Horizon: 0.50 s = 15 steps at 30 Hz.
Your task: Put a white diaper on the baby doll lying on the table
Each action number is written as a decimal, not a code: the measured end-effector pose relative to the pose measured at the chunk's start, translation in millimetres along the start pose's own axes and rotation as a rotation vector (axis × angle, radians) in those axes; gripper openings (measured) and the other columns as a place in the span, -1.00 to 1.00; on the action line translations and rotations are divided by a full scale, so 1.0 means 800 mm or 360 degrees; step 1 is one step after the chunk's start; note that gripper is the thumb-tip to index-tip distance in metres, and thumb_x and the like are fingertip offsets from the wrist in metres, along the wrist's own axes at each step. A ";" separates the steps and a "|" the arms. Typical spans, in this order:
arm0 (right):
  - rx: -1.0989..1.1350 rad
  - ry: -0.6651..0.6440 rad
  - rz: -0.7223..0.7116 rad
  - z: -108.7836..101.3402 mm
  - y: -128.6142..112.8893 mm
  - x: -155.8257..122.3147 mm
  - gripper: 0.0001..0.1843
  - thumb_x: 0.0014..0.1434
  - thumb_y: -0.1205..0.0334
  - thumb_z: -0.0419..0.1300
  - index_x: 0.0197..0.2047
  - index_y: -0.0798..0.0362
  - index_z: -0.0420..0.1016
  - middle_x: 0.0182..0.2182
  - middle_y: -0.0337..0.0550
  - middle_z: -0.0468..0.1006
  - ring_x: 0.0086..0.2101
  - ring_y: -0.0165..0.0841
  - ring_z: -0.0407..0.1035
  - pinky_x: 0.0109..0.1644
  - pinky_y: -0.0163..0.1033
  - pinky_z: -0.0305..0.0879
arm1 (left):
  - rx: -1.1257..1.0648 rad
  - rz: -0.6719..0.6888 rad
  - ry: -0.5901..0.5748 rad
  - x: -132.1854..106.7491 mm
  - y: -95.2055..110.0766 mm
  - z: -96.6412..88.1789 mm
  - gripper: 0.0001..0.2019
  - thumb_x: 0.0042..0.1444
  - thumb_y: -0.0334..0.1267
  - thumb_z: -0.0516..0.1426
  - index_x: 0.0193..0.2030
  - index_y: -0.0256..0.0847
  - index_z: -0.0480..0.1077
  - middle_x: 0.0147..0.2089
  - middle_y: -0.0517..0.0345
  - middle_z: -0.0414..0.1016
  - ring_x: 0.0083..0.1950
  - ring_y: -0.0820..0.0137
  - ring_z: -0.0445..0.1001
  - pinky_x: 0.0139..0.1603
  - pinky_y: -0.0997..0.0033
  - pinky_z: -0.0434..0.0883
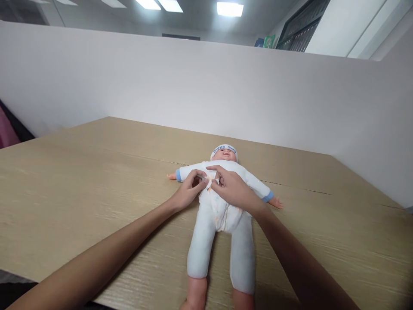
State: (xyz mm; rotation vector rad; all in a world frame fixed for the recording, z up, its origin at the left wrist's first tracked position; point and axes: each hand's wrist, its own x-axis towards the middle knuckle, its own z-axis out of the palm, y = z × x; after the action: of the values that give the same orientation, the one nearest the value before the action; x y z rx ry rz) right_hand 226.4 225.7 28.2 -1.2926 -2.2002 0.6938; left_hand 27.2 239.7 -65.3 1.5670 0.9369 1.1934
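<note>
A baby doll [200,241] in a white suit with blue cuffs lies on its back, head away from me and arms spread. Its white cap carries blue lettering. Around its hips sits a white diaper [219,211] with faint coloured prints. At the doll's belly, my left hand [192,185] pinches the diaper's upper edge between thumb and fingers. My right hand [230,185] is closed on the same upper edge, a little to the right, its index finger reaching over the doll's chest. The part of the diaper under my right hand is hidden.
The doll rests on a wide wooden table [97,185] with thin seams across it. A white partition [193,90] rises behind the table and along its right side. Something pink and black [9,127] shows at the far left edge.
</note>
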 end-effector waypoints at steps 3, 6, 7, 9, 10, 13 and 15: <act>0.0001 0.0036 0.0006 0.001 -0.001 -0.001 -0.49 0.35 0.26 0.22 0.35 -0.02 0.53 -0.36 -0.33 0.47 -0.34 -0.31 0.38 -0.20 -0.21 0.21 | -0.0103 -0.0003 -0.0045 0.004 0.000 0.000 -0.59 0.40 0.18 0.24 0.01 -0.14 0.38 -0.26 0.25 0.37 -0.28 0.39 0.33 -0.26 0.40 0.31; 0.0019 0.0102 -0.0018 0.002 0.003 0.003 -0.44 0.26 0.36 0.21 0.32 0.00 0.52 -0.37 -0.35 0.40 -0.33 -0.31 0.36 -0.19 -0.22 0.23 | -0.0010 0.0003 -0.0022 0.006 0.004 -0.001 -0.62 0.42 0.15 0.22 -0.01 -0.14 0.39 -0.29 0.27 0.36 -0.30 0.39 0.33 -0.28 0.39 0.30; 0.0017 0.0145 -0.0029 0.002 0.004 0.005 -0.41 0.22 0.40 0.19 0.32 0.01 0.52 -0.37 -0.36 0.37 -0.33 -0.31 0.34 -0.19 -0.21 0.23 | 0.0064 0.0005 0.0015 0.006 0.007 0.000 -0.64 0.43 0.13 0.21 -0.01 -0.14 0.40 -0.29 0.25 0.38 -0.30 0.38 0.35 -0.27 0.38 0.31; 0.0002 0.0273 -0.0057 0.000 0.006 0.006 -0.35 0.15 0.48 0.14 0.30 0.02 0.53 -0.37 -0.34 0.31 -0.34 -0.31 0.31 -0.19 -0.21 0.24 | 0.0244 0.0012 0.0157 0.002 0.017 0.000 -0.68 0.44 0.08 0.19 0.02 -0.15 0.43 -0.24 0.20 0.45 -0.26 0.35 0.40 -0.23 0.34 0.36; -0.0005 0.0340 -0.0080 -0.001 0.006 0.003 -0.33 0.12 0.51 0.11 0.29 0.02 0.54 -0.36 -0.33 0.30 -0.35 -0.31 0.30 -0.19 -0.20 0.25 | 0.0335 0.0030 0.0250 -0.003 0.025 0.000 -0.70 0.45 0.05 0.19 0.04 -0.14 0.44 -0.17 0.16 0.50 -0.23 0.34 0.42 -0.19 0.32 0.38; 0.0009 0.0512 -0.0191 -0.004 -0.003 -0.025 -0.41 0.15 0.52 0.10 0.20 -0.02 0.59 -0.30 -0.27 0.37 -0.35 -0.31 0.32 -0.17 -0.18 0.32 | 0.0543 0.0214 0.0429 -0.033 0.058 0.001 -0.76 0.48 -0.02 0.18 0.08 -0.12 0.47 0.08 0.07 0.59 -0.15 0.33 0.47 -0.06 0.28 0.41; 0.0057 0.0501 -0.0271 -0.004 -0.012 -0.062 -0.56 0.27 0.44 0.14 0.14 -0.05 0.59 -0.25 -0.22 0.46 -0.34 -0.31 0.39 -0.18 -0.18 0.38 | 0.0599 0.0381 0.0253 -0.061 0.082 0.001 -0.80 0.52 -0.07 0.15 0.01 -0.12 0.50 0.05 0.09 0.63 -0.15 0.34 0.48 -0.05 0.30 0.41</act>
State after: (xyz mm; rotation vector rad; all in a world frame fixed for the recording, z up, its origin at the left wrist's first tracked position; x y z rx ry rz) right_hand 243.3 178.0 28.8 -1.0967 -2.0013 0.4291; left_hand 19.0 174.9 -15.3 1.9472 1.1523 1.3816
